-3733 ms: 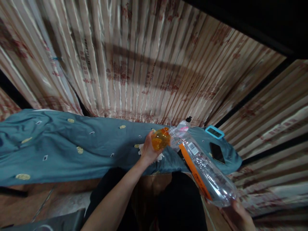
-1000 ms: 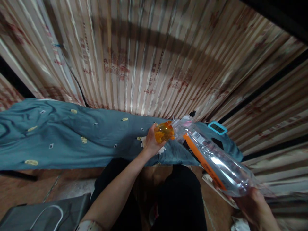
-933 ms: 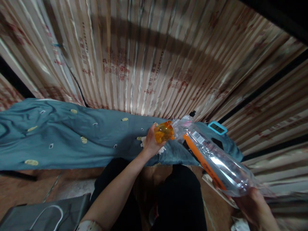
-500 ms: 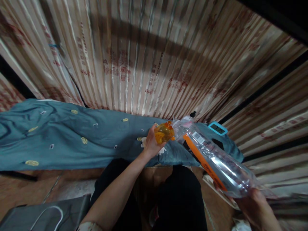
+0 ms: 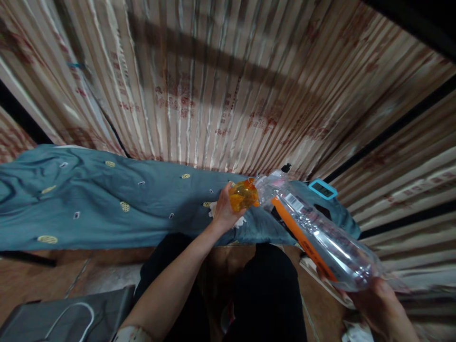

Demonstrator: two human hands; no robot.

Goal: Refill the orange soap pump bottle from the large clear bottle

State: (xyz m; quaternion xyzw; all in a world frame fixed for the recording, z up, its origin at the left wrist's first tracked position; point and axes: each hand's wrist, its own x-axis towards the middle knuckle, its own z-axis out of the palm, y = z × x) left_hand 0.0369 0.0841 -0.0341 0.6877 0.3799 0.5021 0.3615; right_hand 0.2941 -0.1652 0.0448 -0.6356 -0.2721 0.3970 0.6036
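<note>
The left hand (image 5: 223, 213) is wrapped around a small orange bottle (image 5: 243, 195), held upright just above the teal bedsheet (image 5: 107, 204). The right hand (image 5: 379, 308) grips the base of a large clear plastic bottle (image 5: 317, 235) with an orange label, tipped so its mouth meets the small bottle's neck. By the look of it, the pour is well along: the orange bottle seems nearly full, and the big one looks almost drained (its clear wall makes the level hard to tell). Righting the big bottle and capping remain. A teal-framed timer (image 5: 322, 189) and a dark phone (image 5: 323, 211) lie on the bed beyond.
</note>
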